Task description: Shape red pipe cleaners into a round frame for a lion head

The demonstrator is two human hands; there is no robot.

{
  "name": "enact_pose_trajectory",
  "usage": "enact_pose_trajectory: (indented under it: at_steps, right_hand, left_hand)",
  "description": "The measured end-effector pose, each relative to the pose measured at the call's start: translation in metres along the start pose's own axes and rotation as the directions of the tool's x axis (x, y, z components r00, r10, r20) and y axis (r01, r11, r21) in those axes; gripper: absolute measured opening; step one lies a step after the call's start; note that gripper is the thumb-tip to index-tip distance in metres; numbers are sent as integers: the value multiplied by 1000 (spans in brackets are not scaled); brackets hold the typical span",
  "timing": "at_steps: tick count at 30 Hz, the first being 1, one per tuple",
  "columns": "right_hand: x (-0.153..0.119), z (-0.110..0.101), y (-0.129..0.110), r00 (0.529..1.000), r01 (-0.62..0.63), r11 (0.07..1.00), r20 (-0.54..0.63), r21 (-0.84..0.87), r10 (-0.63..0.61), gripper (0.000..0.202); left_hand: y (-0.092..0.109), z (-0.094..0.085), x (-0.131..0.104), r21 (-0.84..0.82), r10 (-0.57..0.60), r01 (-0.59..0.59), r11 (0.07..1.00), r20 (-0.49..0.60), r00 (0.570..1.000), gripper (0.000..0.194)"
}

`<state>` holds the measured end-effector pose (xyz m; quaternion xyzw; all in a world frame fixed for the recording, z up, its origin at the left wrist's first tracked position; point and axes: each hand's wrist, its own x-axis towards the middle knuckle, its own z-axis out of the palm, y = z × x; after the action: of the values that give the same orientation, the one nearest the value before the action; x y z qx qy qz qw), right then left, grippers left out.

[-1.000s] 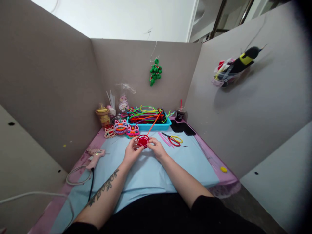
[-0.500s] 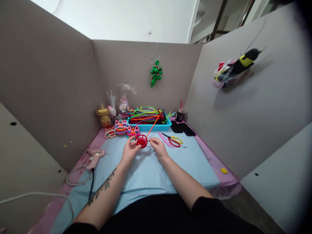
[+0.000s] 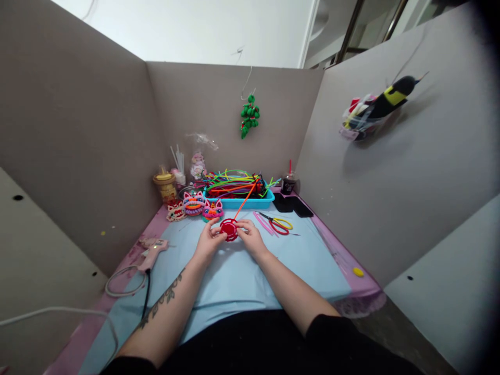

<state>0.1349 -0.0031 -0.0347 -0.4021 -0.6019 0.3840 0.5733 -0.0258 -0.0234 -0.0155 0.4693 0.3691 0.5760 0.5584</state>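
Over the middle of the light blue table cover (image 3: 230, 276), a round red pipe-cleaner piece (image 3: 228, 229) with an open rim and a filled centre is held up. My left hand (image 3: 211, 238) pinches its left edge between thumb and fingers. From the other side, my right hand (image 3: 250, 237) grips the right edge, thumb on the front. An orange pipe cleaner (image 3: 245, 201) slants up behind the piece toward the tray; whether it joins the piece I cannot tell. Several pipe-cleaner animal faces (image 3: 194, 203) sit just beyond my left hand.
A blue tray (image 3: 242, 205) of coloured pipe cleaners stands behind. Right of my hands lie scissors (image 3: 282, 225) and pink strips (image 3: 265, 223); farther back are black phone-like slabs (image 3: 292, 205) and a drink cup (image 3: 289, 183). A pink glue gun (image 3: 153, 254) with its cord lies left.
My right hand has moved in from beside the red piece and now grips its right edge. The piece has turned a little to face me and shifted slightly right.
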Motion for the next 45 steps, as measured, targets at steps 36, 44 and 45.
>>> enact_pose_trajectory:
  at_steps: [36,44,45]
  right_hand:
    - [-1,9,1,969,-247,906,110,343,223,31]
    - [20,-44,3,940,5,957,-324,-290,-103,19]
    - [24,-58,4,904,-11,917,-395,-398,-161,21]
  left_hand:
    - [1,7,-9,323,297,-317,892,110,949,47]
    - [4,5,-6,217,224,-208,954,-54,973,48]
    - [4,4,-5,227,222,-200,953,-72,972,48]
